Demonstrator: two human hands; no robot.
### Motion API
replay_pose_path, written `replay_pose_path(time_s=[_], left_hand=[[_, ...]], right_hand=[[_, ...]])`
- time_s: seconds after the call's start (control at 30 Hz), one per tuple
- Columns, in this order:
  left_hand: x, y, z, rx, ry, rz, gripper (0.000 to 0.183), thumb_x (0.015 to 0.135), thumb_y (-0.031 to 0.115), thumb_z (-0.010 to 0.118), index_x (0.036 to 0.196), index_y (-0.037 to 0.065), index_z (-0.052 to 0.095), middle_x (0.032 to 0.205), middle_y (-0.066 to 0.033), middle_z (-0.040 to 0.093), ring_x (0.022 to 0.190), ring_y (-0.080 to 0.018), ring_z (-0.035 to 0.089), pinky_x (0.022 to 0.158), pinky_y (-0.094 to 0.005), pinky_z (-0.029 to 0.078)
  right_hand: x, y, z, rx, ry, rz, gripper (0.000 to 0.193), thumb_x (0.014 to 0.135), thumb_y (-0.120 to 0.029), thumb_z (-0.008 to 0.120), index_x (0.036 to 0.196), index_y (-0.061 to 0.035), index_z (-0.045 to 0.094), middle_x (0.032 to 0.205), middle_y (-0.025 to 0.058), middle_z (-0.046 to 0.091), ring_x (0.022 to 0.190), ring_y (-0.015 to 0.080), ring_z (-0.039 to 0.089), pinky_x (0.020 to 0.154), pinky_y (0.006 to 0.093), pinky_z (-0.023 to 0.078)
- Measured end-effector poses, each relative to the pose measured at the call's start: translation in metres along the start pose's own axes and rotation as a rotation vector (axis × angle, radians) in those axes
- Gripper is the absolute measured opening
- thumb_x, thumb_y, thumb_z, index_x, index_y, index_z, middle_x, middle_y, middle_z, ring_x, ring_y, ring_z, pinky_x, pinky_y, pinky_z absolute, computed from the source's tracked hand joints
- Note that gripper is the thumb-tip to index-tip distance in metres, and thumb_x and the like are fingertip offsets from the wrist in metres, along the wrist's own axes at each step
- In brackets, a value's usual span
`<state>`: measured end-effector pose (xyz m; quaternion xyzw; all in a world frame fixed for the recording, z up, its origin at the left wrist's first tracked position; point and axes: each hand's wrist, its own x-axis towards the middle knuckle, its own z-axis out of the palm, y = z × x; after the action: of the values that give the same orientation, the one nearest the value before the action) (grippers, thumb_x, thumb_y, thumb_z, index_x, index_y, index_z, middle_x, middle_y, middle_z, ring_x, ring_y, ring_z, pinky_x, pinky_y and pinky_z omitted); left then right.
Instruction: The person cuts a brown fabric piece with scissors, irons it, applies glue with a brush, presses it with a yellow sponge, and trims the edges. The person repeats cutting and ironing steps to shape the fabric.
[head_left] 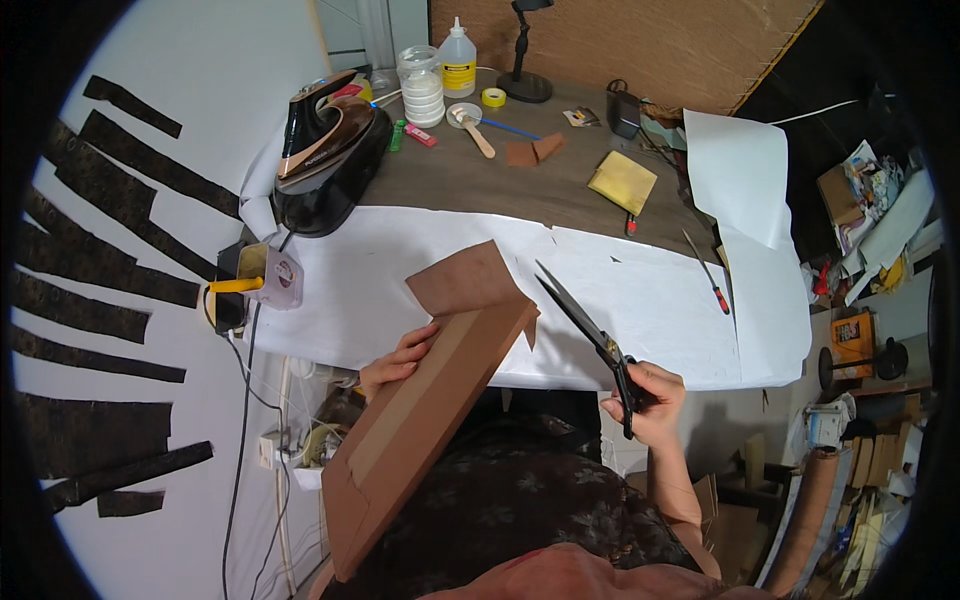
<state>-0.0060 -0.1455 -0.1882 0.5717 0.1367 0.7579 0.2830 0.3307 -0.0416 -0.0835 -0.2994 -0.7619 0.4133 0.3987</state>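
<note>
My left hand (400, 358) grips the far left edge of a long brown-covered panel (425, 440), which is tilted in front of my body. A pale strip runs along the panel's middle, and a loose brown flap (460, 280) sticks out past its far end. Beside that end, my right hand (652, 398) is closed around the black handles of a pair of scissors (588, 322). The blades point away to the upper left, only slightly parted and apart from the panel. Part of my left hand is hidden behind the panel.
White paper (640, 335) covers the table's near part. Farther back are a steam iron (335, 150), a glue bottle (458, 62), a clear jar (420, 90), a brush (475, 135), a yellow cloth (622, 180) and a red-handled tool (718, 295). Dark strips (150, 190) hang at the left.
</note>
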Motion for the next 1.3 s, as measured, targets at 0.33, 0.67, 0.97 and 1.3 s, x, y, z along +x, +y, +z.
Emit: replay_pose_path(time_s=[0.33, 0.67, 0.97, 1.3], left_hand=[[-0.006, 0.0, 0.004, -0.028, 0.113, -0.025, 0.028, 0.089, 0.017, 0.065, 0.116, 0.011, 0.063, 0.132, -0.0143, 0.057, 0.128, -0.0464, 0.043, 0.11, -0.061, 0.025], [-0.008, 0.001, 0.001, -0.011, 0.117, -0.027, 0.026, 0.089, 0.017, 0.065, 0.114, 0.011, 0.062, 0.129, -0.0137, 0.059, 0.128, -0.0447, 0.043, 0.111, -0.0595, 0.027], [-0.013, -0.001, 0.001, 0.026, 0.127, -0.006, 0.022, 0.091, 0.017, 0.061, 0.112, 0.012, 0.059, 0.131, -0.0119, 0.058, 0.13, -0.0432, 0.042, 0.111, -0.0571, 0.029], [-0.02, -0.003, -0.003, 0.066, 0.138, 0.013, 0.022, 0.092, 0.019, 0.06, 0.113, 0.012, 0.057, 0.133, -0.0114, 0.056, 0.132, -0.0426, 0.04, 0.112, -0.0563, 0.029]], right_hand=[[-0.015, 0.001, -0.016, -0.006, -0.109, 0.039, 0.039, 0.066, -0.011, 0.088, 0.095, 0.0064, 0.068, 0.063, 0.0036, 0.053, 0.054, 0.0096, 0.048, 0.049, 0.0224, 0.039], [-0.019, -0.001, -0.007, 0.02, -0.098, 0.041, 0.036, 0.067, -0.011, 0.087, 0.09, 0.0075, 0.067, 0.062, 0.0049, 0.053, 0.053, 0.0105, 0.047, 0.049, 0.0222, 0.038], [-0.014, -0.014, -0.001, -0.076, -0.105, 0.03, 0.036, 0.066, -0.012, 0.088, 0.089, 0.007, 0.067, 0.062, 0.0039, 0.053, 0.053, 0.0103, 0.046, 0.049, 0.0223, 0.038], [-0.016, -0.015, 0.01, -0.072, -0.065, 0.003, 0.04, 0.066, -0.014, 0.088, 0.096, 0.0054, 0.07, 0.061, 0.0035, 0.054, 0.054, 0.0094, 0.045, 0.048, 0.0227, 0.037]])
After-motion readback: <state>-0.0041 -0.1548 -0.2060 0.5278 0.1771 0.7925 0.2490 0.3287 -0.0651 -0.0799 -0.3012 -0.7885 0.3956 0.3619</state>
